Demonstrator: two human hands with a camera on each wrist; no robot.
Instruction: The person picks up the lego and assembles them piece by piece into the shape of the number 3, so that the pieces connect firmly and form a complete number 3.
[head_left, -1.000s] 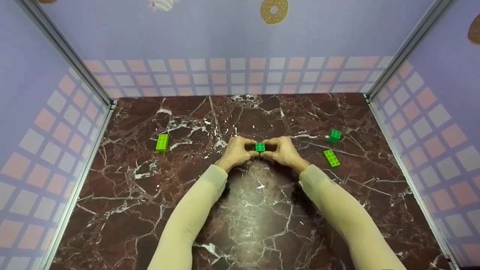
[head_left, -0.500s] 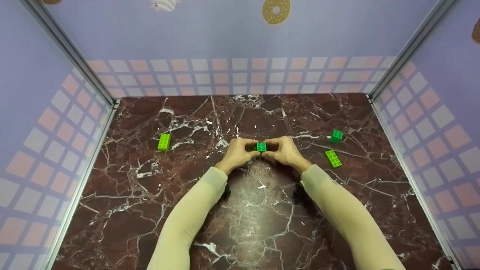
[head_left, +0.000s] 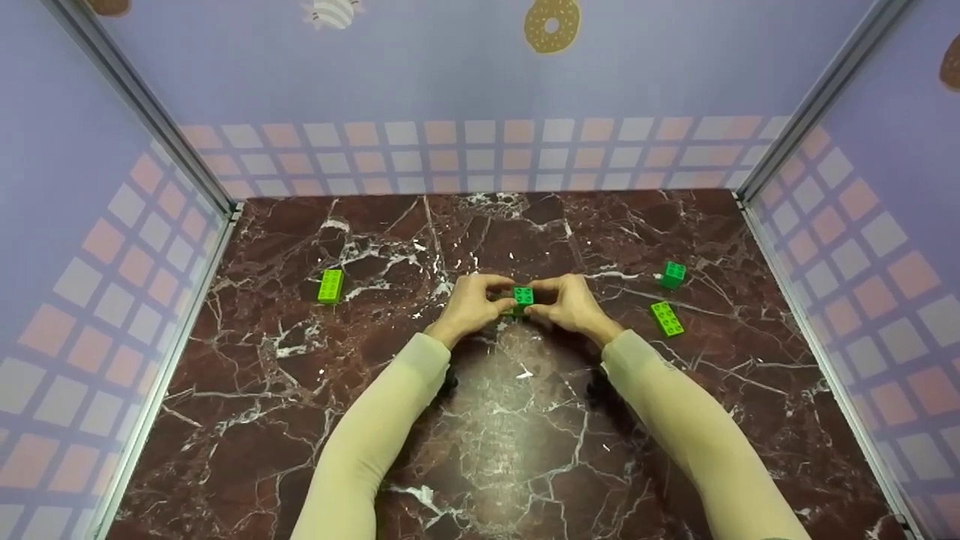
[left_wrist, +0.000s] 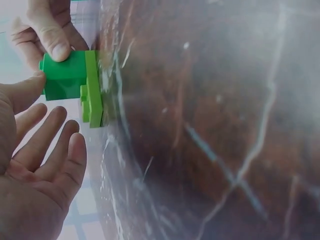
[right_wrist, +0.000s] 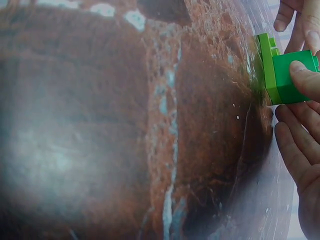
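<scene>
From above, my head camera faces forward and down over the tabletop [head_left: 487, 420]. My wrist cameras look in low and close, rolled sideways; both share the green block [left_wrist: 65, 75], upper left in the left view, upper right in the right.

Marbled table [head_left: 232, 442] — central lime brick [left_wrist: 96, 111], outer lime bricks [head_left: 330, 286] [head_left: 667, 319], right green block [head_left: 673, 275]
</scene>
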